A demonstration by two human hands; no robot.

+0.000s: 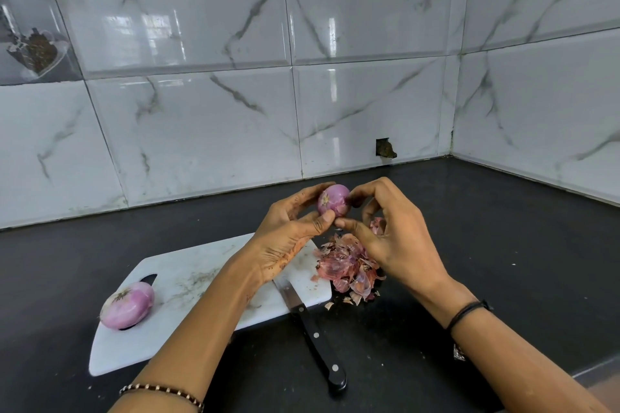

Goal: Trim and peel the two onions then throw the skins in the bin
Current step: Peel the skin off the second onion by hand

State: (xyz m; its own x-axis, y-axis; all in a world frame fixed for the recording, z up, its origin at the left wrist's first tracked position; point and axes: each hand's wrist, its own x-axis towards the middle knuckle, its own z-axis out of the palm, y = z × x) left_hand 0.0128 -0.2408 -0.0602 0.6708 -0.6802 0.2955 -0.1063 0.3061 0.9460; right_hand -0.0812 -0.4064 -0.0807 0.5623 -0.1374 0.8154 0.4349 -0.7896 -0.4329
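- Head view: the left hand [288, 228] grips a small purple onion [333, 199], thumb under it and fingers curled behind it, raised above the dark bench [503, 245].
- The right hand [389, 238] pinches the same onion from the opposite side.
- A heap of skins [349, 265] lies just below the right hand.
- The second onion [127, 305] rests on the cutting board [201, 278], well apart from the left hand, out beyond its forearm.
- A knife [312, 329] lies below the left wrist.

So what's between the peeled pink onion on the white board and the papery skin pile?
Head view: bare white cutting board, the person's left forearm crossing above it, then the black-handled knife.
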